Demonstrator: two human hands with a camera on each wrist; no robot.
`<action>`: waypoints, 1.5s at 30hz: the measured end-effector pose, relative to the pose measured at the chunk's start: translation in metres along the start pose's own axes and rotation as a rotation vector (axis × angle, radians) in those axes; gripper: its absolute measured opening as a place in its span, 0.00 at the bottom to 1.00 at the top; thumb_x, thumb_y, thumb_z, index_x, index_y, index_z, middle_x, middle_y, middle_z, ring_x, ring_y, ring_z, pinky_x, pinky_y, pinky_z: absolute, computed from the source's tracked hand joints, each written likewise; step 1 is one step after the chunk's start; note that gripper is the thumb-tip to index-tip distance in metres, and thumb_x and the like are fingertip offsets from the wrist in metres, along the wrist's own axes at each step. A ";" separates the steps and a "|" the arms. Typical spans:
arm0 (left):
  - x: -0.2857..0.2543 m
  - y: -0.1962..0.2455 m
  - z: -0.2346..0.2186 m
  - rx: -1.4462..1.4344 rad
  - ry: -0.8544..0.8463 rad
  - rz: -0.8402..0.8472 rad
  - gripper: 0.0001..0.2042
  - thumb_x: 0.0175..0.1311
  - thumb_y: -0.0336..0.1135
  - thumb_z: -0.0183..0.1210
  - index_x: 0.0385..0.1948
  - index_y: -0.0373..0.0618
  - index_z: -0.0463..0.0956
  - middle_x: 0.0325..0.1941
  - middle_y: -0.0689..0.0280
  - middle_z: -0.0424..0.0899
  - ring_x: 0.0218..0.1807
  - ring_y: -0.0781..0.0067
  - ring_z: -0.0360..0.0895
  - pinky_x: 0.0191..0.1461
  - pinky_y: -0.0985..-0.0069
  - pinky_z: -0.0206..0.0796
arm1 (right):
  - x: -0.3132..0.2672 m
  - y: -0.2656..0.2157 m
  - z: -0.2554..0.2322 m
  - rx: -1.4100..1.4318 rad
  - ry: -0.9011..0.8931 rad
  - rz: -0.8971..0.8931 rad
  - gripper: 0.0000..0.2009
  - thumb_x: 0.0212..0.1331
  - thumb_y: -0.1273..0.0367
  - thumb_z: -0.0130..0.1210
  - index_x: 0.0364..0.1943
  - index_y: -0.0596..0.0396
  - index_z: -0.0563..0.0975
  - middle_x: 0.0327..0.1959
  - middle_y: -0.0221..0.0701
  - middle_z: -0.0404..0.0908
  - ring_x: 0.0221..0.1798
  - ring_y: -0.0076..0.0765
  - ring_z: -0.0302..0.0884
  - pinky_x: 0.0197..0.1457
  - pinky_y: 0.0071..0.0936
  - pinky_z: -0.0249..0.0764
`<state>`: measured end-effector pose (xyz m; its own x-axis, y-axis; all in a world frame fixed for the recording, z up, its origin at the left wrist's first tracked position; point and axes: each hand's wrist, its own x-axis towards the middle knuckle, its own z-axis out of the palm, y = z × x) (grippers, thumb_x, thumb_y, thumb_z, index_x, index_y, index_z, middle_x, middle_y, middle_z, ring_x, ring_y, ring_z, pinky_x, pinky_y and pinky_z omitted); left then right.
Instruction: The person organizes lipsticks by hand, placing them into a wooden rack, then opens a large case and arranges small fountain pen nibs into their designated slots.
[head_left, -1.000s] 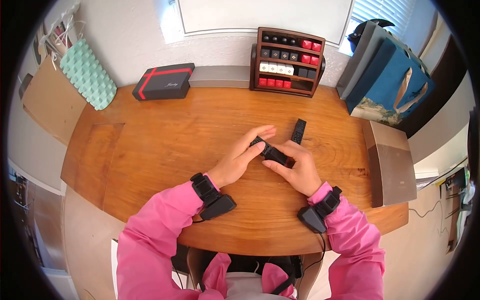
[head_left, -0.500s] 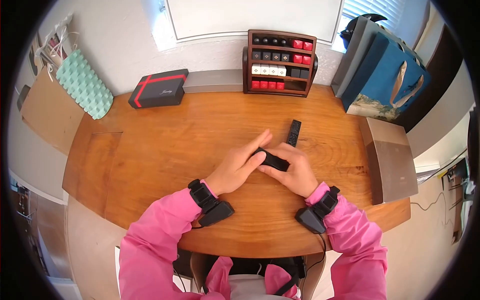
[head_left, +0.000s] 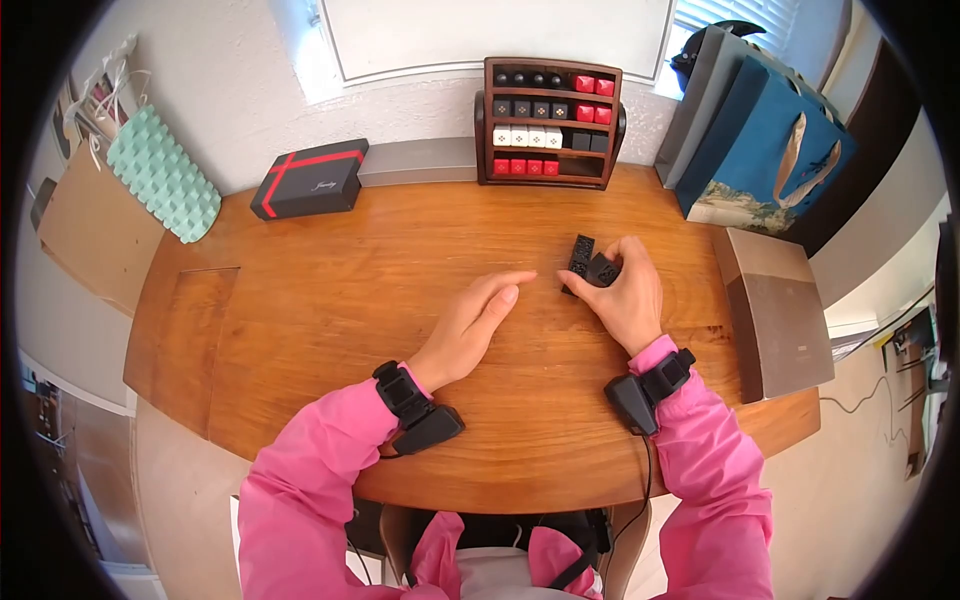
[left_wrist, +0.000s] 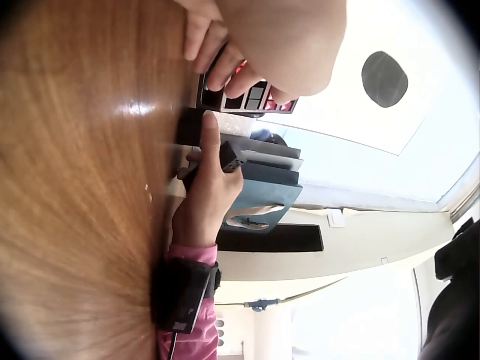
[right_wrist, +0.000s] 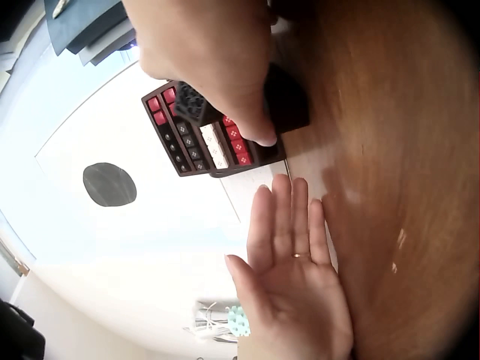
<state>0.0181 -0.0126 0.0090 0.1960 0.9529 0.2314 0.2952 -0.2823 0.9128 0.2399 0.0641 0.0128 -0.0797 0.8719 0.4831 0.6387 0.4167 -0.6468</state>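
Observation:
My right hand (head_left: 632, 298) grips a short black block (head_left: 603, 268) between thumb and fingers. In the right wrist view a patterned end of this block (right_wrist: 191, 103) shows beside the hand. Just left of it, a second long black block (head_left: 582, 250) with a textured top lies on the table, partly hidden by the right thumb. My left hand (head_left: 468, 328) is held over the table to the left with its fingers straight and nothing in it. The right wrist view shows its bare palm (right_wrist: 300, 292).
A small wooden rack (head_left: 548, 122) of red, black and white pieces stands at the back. Left of it lies a black box with red ribbon (head_left: 312, 180). On the right are a brown box (head_left: 775, 315) and a blue gift bag (head_left: 765, 150); a mint vase (head_left: 165, 172) stands far left.
The right hand has moved away from the left hand, back and to the right, carrying the black block beside the other one. The left hand has let go of that block.

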 end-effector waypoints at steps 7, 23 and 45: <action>0.001 -0.015 0.007 -0.093 0.117 0.023 0.24 0.76 0.31 0.53 0.72 0.40 0.61 0.71 0.56 0.72 0.68 0.66 0.71 0.71 0.69 0.62 | -0.005 -0.006 0.002 0.026 -0.225 0.020 0.16 0.48 0.64 0.71 0.31 0.58 0.75 0.34 0.40 0.86 0.34 0.45 0.83 0.37 0.37 0.76; -0.003 0.009 0.000 0.053 0.178 0.257 0.15 0.58 0.28 0.72 0.47 0.44 0.83 0.47 0.64 0.85 0.44 0.73 0.80 0.44 0.78 0.71 | -0.020 -0.020 0.008 0.614 -0.469 -0.096 0.16 0.51 0.76 0.72 0.33 0.57 0.71 0.44 0.35 0.86 0.44 0.25 0.77 0.49 0.26 0.73; 0.001 -0.012 -0.003 0.173 0.068 0.022 0.12 0.61 0.29 0.69 0.45 0.43 0.82 0.41 0.66 0.84 0.43 0.74 0.80 0.48 0.77 0.70 | -0.017 -0.025 0.006 0.901 -0.394 0.071 0.18 0.51 0.78 0.74 0.34 0.55 0.70 0.42 0.37 0.86 0.38 0.18 0.78 0.42 0.22 0.78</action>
<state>0.0118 -0.0079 -0.0006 0.1420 0.9500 0.2781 0.4494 -0.3122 0.8370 0.2209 0.0403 0.0169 -0.4178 0.8576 0.3000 -0.1569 0.2571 -0.9535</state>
